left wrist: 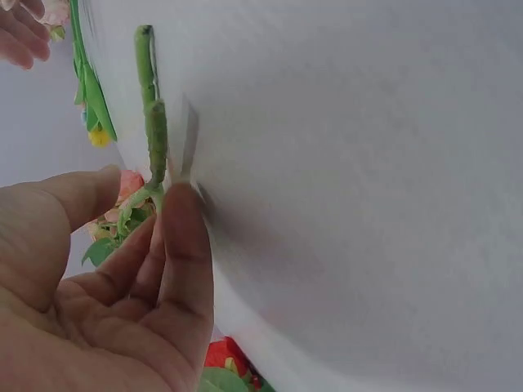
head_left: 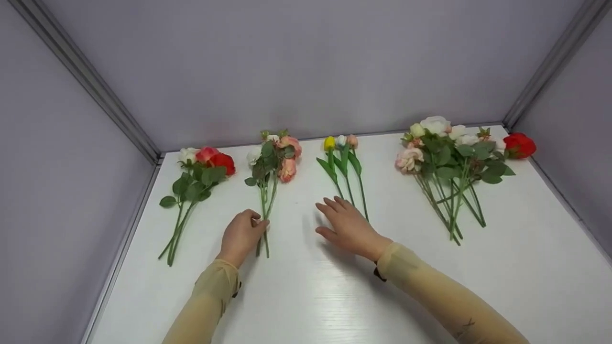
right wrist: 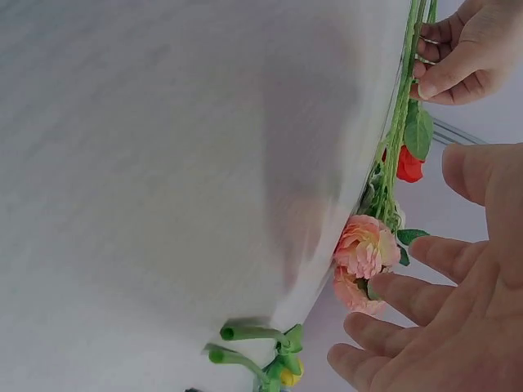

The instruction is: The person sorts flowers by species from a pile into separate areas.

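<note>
My left hand [head_left: 244,236] is at the lower stems of a bunch of pink and white flowers [head_left: 287,153]. Its fingers curl about the green stems [left wrist: 155,147], whose cut ends stick out past the hand in the left wrist view. To the right, my right hand [head_left: 351,229] hovers palm down with spread fingers, holding nothing. It is nearest to three tulips [head_left: 344,162], yellow, pale blue and pink, and covers one or more of their stem ends in the head view. The right wrist view shows its bare palm [right wrist: 466,318].
A bunch of red, pink and white flowers [head_left: 203,174] lies at the left of the white table [head_left: 306,296]. On the right is a larger bunch of white and pale pink flowers [head_left: 444,148], with a red flower [head_left: 519,145] beside it. Grey panels [head_left: 306,62] enclose the table.
</note>
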`<action>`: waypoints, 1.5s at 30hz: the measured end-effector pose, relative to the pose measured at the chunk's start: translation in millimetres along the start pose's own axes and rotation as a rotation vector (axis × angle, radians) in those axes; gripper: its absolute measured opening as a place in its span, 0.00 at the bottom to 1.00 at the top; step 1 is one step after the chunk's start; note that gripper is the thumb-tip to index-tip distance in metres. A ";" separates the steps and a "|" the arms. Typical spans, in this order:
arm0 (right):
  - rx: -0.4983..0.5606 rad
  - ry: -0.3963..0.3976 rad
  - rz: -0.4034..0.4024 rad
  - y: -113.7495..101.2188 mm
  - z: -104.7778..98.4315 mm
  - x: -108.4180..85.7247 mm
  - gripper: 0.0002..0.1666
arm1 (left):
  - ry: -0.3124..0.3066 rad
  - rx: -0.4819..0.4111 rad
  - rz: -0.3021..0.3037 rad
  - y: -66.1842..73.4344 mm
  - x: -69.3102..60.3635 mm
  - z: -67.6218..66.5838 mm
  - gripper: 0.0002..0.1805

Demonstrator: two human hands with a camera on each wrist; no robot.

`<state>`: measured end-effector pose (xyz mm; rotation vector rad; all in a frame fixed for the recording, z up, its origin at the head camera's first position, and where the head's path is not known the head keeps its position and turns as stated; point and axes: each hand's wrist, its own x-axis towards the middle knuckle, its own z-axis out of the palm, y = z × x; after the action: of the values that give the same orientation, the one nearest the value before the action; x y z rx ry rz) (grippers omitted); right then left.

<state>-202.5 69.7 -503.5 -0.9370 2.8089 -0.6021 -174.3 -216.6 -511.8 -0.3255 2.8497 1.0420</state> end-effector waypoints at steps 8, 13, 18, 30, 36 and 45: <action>0.024 0.111 0.048 38.5 -19.4 -14.7 0.34 | 0.110 0.163 0.252 28.3 -5.9 8.6 0.36; 0.100 0.207 0.171 81.7 -41.7 -28.5 0.28 | 0.046 0.324 0.468 58.3 -19.6 25.7 0.43; 0.155 0.307 0.296 131.2 -66.8 -50.4 0.23 | -0.047 0.446 0.705 92.3 -36.4 50.0 0.43; 0.291 0.286 0.628 208.0 -114.0 -108.3 0.28 | -0.243 0.573 1.033 164.9 -85.3 111.8 0.45; 0.378 0.256 0.715 228.9 -123.6 -119.1 0.31 | -0.312 0.660 1.096 177.9 -102.6 138.3 0.44; 0.341 0.249 0.786 240.6 -122.3 -112.6 0.26 | -0.342 0.651 1.108 182.4 -112.1 154.2 0.43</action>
<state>-273.5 353.2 -490.8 0.3228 2.7976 -1.0438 -105.4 37.7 -497.6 1.4198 2.7106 0.0822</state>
